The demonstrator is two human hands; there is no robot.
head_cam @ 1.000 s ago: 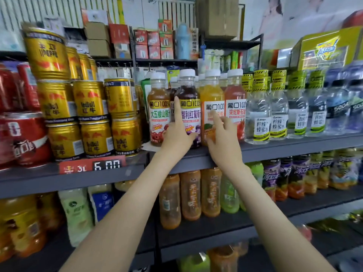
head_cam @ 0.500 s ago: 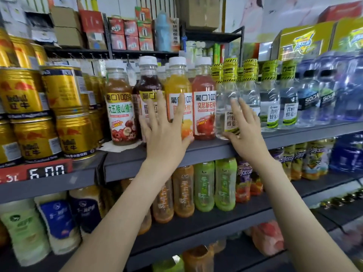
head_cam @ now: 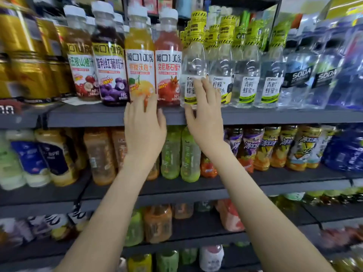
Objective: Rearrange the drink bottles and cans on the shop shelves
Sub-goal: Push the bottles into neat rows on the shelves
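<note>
Four white-capped juice bottles stand in a row on the grey shelf: hawthorn, grape, orange and pomegranate. To their right stand clear lemon-honey water bottles with yellow striped caps. My left hand is spread flat at the shelf edge, fingertips touching the base of the orange bottle. My right hand has its fingers curled around the lower part of the first clear bottle, thumb under its base at the shelf lip.
Gold cans are stacked at the left of the same shelf. Clear lime-honey bottles and blue soda bottles fill the right. The shelf below holds orange, green and purple-labelled bottles; more drinks sit lower down.
The view has shifted right and closer. My left hand slid down from the juice labels to the shelf edge. My right hand moved from the pomegranate bottle onto the first clear water bottle.
</note>
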